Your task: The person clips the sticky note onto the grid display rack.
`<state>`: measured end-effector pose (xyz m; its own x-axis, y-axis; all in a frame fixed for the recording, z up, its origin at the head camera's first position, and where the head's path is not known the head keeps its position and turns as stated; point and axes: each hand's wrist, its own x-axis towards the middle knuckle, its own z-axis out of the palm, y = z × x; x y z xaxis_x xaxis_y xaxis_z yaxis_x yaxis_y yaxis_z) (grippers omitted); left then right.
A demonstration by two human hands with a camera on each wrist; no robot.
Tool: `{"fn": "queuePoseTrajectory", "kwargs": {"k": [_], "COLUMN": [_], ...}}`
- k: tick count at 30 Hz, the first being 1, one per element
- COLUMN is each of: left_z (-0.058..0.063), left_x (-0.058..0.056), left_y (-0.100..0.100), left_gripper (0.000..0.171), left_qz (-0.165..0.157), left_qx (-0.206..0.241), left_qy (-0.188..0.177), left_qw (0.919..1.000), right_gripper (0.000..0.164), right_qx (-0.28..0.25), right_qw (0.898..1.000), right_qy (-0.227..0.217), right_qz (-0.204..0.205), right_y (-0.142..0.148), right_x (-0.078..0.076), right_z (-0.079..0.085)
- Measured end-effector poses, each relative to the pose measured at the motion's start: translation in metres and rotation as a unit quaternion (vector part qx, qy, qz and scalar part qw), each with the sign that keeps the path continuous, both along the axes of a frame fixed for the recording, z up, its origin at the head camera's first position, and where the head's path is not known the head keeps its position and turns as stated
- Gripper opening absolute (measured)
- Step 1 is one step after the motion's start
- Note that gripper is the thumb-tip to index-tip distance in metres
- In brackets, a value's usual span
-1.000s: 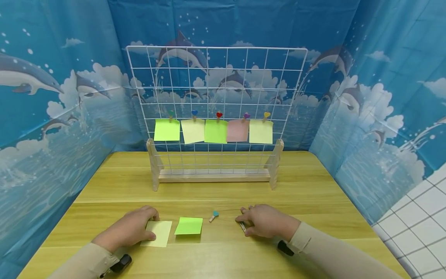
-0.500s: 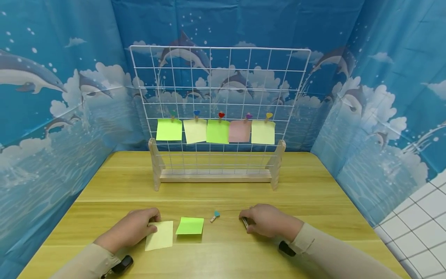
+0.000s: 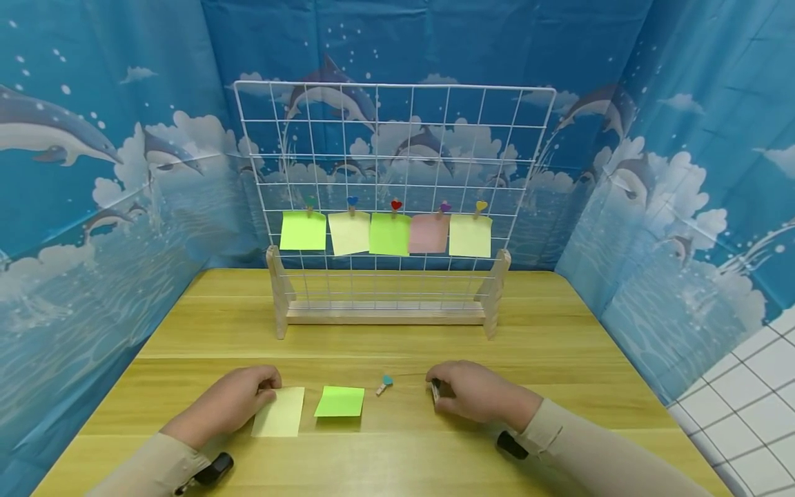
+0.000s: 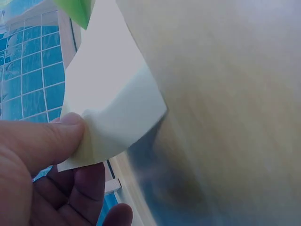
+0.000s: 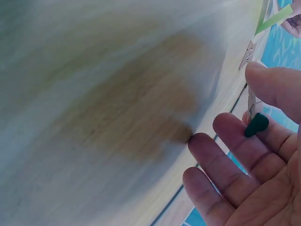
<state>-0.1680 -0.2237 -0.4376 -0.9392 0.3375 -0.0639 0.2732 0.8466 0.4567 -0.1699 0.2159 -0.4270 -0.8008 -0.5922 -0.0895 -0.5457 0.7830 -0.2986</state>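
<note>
My left hand (image 3: 232, 404) pinches one edge of a pale yellow sticky note (image 4: 113, 89) between thumb and fingers; the paper curves in the left wrist view. My right hand (image 3: 481, 391) holds a small wooden clothespin (image 5: 251, 104) with a dark green head, thumb on one side and fingers on the other. Between the hands lie a bright green sticky note (image 3: 339, 402), one edge raised off the table, and a second clothespin (image 3: 384, 386) topped with a blue heart.
Beyond the hands stands a white wire grid (image 3: 397, 166) on a wooden stand (image 3: 385, 316). Several sticky notes, such as a pink note (image 3: 428, 233), hang across it from heart clothespins. Blue dolphin curtains (image 3: 112, 276) enclose the wooden table (image 3: 397, 462).
My left hand has shifted its hold on the pale yellow note, now at its upper left. My right fingers have closed round the clothespin and turned it more upright.
</note>
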Motion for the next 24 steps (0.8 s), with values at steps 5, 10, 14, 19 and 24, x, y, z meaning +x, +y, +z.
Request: {"fn": "queuePoseTrajectory", "kwargs": {"k": [5,10,14,19,24], "left_z": [0.002,0.007,0.011,0.014,0.02], "left_x": [-0.002,-0.003,-0.004,-0.007,-0.009], "left_y": [-0.004,-0.006,-0.008,-0.01,-0.01], "left_gripper": [0.01,0.009,0.011,0.013,0.014], "left_qz": [0.002,0.015,0.024,0.037,0.043], "left_qx": [0.015,0.02,0.027,0.047,0.068], "left_qy": [0.016,0.035,0.04,0.04,0.051], "left_qw": [0.9997,0.9991,0.9986,0.9974,0.9955], "right_gripper": [0.037,0.025,0.012,0.015,0.019], "right_qx": [-0.015,-0.038,-0.056,-0.063,-0.071], "right_qw": [1.0,0.999,0.998,0.998,0.997], "right_qy": [0.004,0.009,0.0,-0.009,-0.004], "right_qz": [-0.002,-0.001,-0.002,-0.009,-0.019], "right_y": [0.001,0.003,0.003,0.004,0.004], "right_x": [0.0,-0.001,-0.002,-0.004,-0.005], "right_z": [-0.001,0.0,0.0,0.001,0.002]}}
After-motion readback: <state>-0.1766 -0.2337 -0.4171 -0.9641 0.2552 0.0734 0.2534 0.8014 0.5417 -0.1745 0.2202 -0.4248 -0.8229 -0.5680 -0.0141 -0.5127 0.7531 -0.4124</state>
